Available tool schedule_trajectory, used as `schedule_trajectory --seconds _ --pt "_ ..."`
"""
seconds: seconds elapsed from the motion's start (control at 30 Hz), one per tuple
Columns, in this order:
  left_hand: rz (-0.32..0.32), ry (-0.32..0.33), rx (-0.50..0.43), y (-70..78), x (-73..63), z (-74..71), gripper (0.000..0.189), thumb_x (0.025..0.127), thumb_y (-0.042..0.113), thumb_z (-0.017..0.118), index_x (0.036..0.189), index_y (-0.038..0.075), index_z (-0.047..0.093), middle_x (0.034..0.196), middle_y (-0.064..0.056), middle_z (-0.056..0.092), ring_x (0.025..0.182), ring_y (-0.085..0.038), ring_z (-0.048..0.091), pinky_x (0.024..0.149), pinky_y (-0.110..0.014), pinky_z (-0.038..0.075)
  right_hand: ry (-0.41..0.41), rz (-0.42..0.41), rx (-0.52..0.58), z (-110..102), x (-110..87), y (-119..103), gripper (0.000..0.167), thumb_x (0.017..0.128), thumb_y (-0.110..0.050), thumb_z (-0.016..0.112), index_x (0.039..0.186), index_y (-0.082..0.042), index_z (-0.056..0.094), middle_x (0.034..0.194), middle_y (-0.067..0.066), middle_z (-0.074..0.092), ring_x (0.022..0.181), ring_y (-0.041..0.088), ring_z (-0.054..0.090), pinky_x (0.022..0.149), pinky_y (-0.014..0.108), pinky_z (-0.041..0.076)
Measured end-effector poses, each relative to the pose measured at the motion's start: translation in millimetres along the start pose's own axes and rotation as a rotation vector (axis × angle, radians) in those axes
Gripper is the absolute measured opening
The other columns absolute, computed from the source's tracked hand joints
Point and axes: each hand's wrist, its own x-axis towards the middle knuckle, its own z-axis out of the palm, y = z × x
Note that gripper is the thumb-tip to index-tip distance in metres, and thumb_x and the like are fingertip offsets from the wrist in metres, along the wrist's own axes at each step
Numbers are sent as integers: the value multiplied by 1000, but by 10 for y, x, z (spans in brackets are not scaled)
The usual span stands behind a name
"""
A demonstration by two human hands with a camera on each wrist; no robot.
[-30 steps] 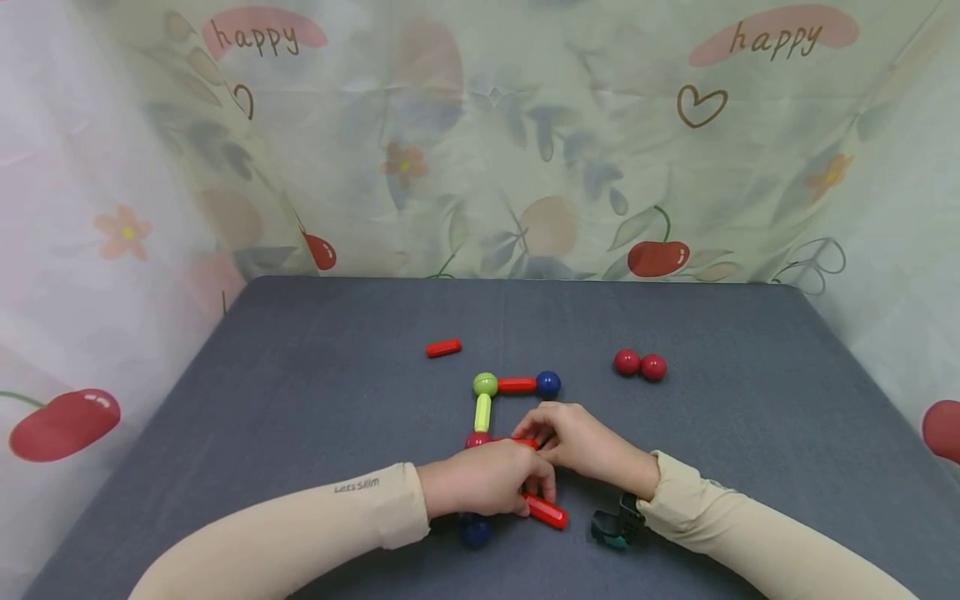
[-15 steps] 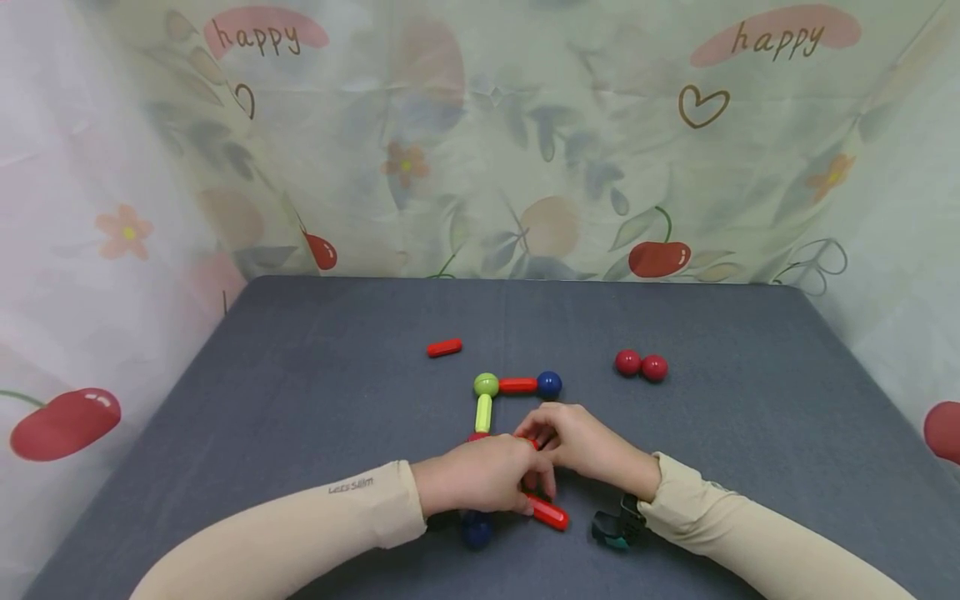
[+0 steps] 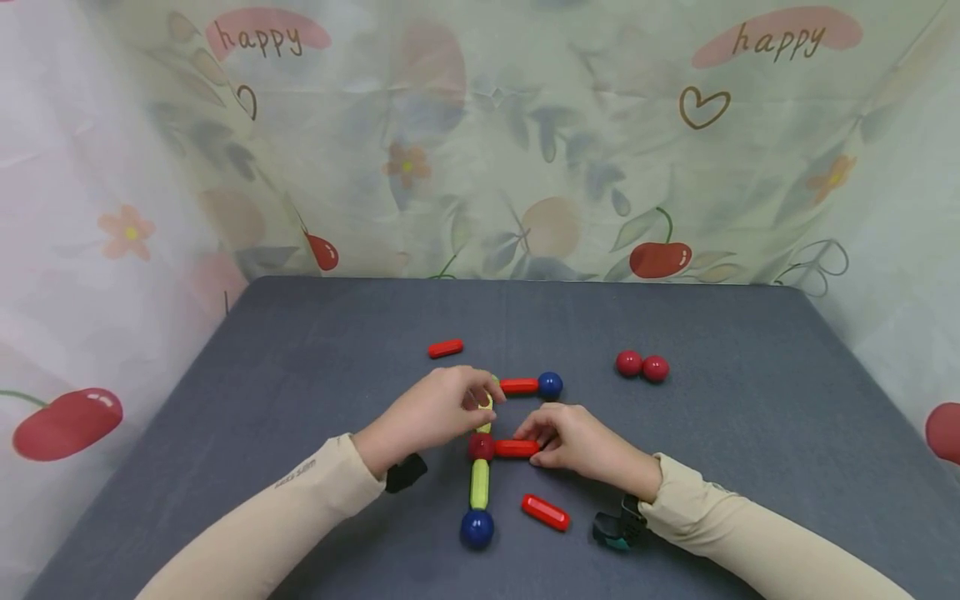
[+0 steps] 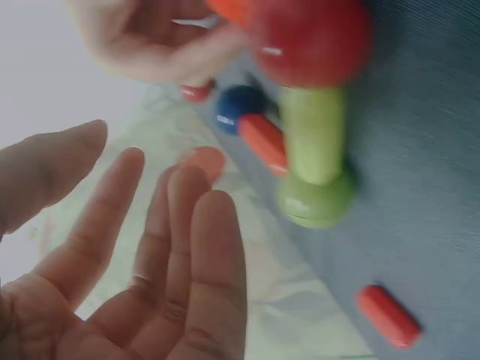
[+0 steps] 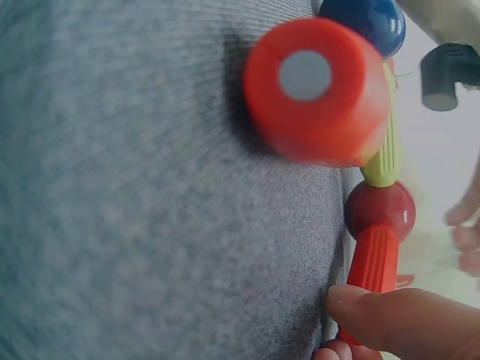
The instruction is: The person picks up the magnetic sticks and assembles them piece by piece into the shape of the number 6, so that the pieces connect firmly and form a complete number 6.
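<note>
A flower-printed cloth [image 3: 480,92] hangs beyond the far edge of the dark grey table [image 3: 322,358]. Roughly midway between the table's left and right edges lies a chain of joined rods and balls [image 3: 480,485], its stem running toward the far edge and two branches toward the right edge. The right hand [image 3: 588,446] pinches the nearer branch, a red rod [image 3: 516,449], between thumb and fingers; the left hand [image 3: 431,414], fingers parted and relaxed, holds nothing beside the stem's farther yellow-green rod [image 4: 315,135]. One loose red rod [image 3: 546,512] lies on the near side of the right hand, another red stick [image 3: 446,348] toward the far edge. A blue ball [image 3: 477,529] ends the stem nearest the person, a dark red ball [image 3: 482,447] sits mid-stem, and two red balls [image 3: 628,363] lie side by side toward the far right corner.
</note>
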Motion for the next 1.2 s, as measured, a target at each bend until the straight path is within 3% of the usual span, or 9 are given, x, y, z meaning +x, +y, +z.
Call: schedule_trajectory --seconds 0.07,0.2,0.43,1.2 --pt "-45 -6 8 -72 11 9 19 86 16 73 105 16 70 85 1 64 73 -14 58 64 -28 50 0 5 -1 1 1 -3 26 78 0 77 101 -10 70 89 -2 67 77 7 61 67 20 53" --pt "-90 -86 33 -207 30 71 20 84 21 76 103 19 69 74 1 61 62 -15 53 57 -28 43 3 9 -6 3 6 -4 26 78 0 77 100 -11 70 89 -2 67 77 7 60 67 20 53" --pt "-110 -171 18 -290 53 160 22 83 27 77 103 24 70 78 2 63 66 -16 54 59 -29 43 5 0 2 11 2 4 27 77 1 77 100 -11 70 89 -2 67 77 7 61 67 20 53" --pt "-129 -221 -54 -334 98 171 17 83 25 77 98 26 69 81 0 63 71 -16 54 63 -28 43 10 7 4 10 -9 -15 27 77 2 77 101 -9 70 87 -1 66 75 7 61 67 20 54"
